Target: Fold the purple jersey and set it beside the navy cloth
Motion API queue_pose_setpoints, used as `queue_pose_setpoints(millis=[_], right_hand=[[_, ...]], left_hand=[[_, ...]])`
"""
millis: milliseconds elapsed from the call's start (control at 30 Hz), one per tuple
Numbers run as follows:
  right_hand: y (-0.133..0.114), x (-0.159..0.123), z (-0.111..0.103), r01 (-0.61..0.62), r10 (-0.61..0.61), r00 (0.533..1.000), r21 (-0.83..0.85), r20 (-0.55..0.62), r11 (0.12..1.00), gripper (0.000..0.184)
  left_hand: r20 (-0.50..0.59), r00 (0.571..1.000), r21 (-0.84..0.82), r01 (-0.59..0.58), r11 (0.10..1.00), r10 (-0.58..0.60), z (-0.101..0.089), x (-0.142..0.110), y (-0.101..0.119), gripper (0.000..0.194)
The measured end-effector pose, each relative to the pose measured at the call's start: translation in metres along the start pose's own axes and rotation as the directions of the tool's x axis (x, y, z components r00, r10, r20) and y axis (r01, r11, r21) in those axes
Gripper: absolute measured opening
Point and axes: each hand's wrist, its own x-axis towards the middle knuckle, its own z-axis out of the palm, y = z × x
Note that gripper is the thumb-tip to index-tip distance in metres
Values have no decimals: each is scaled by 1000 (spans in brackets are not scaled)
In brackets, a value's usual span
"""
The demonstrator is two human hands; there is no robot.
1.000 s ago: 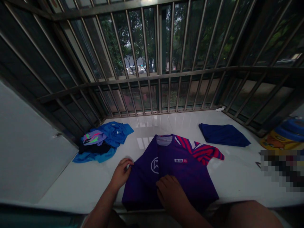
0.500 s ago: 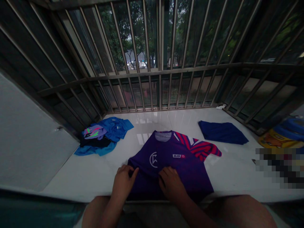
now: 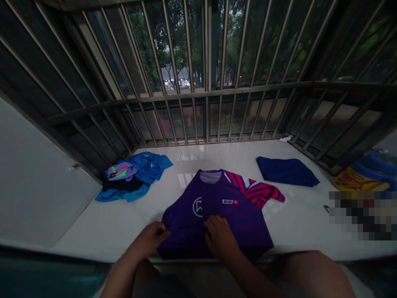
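A purple T-shirt point(image 3: 238, 223) lies front up on the white ledge, its collar away from me. It bears a white round logo and "BIG" lettering, and its right sleeve is striped red. The left sleeve is not visible; that side is turned in. At the shirt's left edge, my left hand point(image 3: 154, 236) pinches the fabric between thumb and fingers. My right hand point(image 3: 219, 235) is on the lower middle of the shirt, its fingers curled together on the cloth. Part of the hem hangs at the ledge's front edge.
A heap of blue clothes point(image 3: 151, 167) with a lilac patterned piece sits at the left. To the back right lies a folded navy cloth point(image 3: 287, 171). A yellow and blue container point(image 3: 362, 174) stands far right. Metal window bars point(image 3: 206, 95) enclose the ledge point(image 3: 102, 227).
My left hand has shifted left and slightly down, drawing the shirt's left edge outward. My right hand stays on the shirt's middle. The view has moved slightly.
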Motion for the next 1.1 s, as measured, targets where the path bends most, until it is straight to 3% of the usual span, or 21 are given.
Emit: queue_pose_setpoints(millis=[67,167,267,367,467,567,733,800,867,967,1033,1100], right_hand=[[0,0,0,-1,1,1000,11,3,1000,24],[0,1,-2,-1,0,1000,12,11,1000,25],[-2,3,-5,-12,12,1000,-13,8,1000,24],[-3,4,-6,-7,6,1000,-59,-16,998,26],[1,5,-4,-3,-2,998,-92,-58,996,31],[9,5,0,-23,15,997,-109,-78,994,36],[13,4,1,-43,39,999,-110,-38,993,42],[12,4,-2,-52,51,999,-119,-12,992,43],[11,4,-6,-50,51,999,-132,4,990,44],[14,4,-15,-65,62,998,-160,-24,985,41],[24,5,-24,-110,96,992,-178,-84,978,37],[44,7,-39,-161,131,978,-189,-162,969,32]], left_hand=[[-43,999,45,-26,999,28,-7,3,1,25],[-210,965,65,-149,987,159,-5,21,16,27],[-247,914,106,-304,947,322,13,50,34,39],[-216,897,206,-344,916,386,38,78,36,48],[-218,899,298,-309,903,379,55,92,20,53],[-224,915,358,-244,901,337,60,89,-3,57],[-159,975,490,-62,870,158,38,72,-25,60],[-189,979,513,37,858,71,26,70,-25,60],[-246,966,512,59,857,80,20,73,-18,59],[-210,937,455,-159,876,279,29,85,3,59],[-108,897,381,-361,852,428,47,94,20,59],[-35,873,352,-444,824,486,66,103,35,58]])
